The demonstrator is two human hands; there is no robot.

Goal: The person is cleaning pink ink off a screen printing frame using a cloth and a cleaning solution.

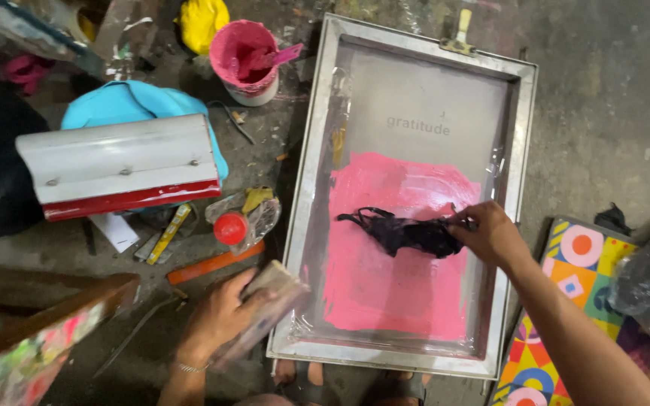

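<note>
A metal-framed printing screen (pixel 317 143) lies flat on the ground, its mesh partly covered with pink ink (pixel 393 286). My right hand (pixel 490 234) pinches a crumpled black cloth (pixel 404 231) that rests on the pink ink near the screen's middle. My left hand (pixel 223 312) grips a small flat block (pixel 268 304) at the screen's lower left corner, its edge touching the frame.
A large squeegee with a red blade (pixel 118 165) lies left over blue cloth. A pink-stained paint pot (pixel 246 56) stands at the top, a red-capped bottle (pixel 235 225) beside the screen. A colourful patterned board (pixel 566 301) lies at right. Feet in sandals show below the frame.
</note>
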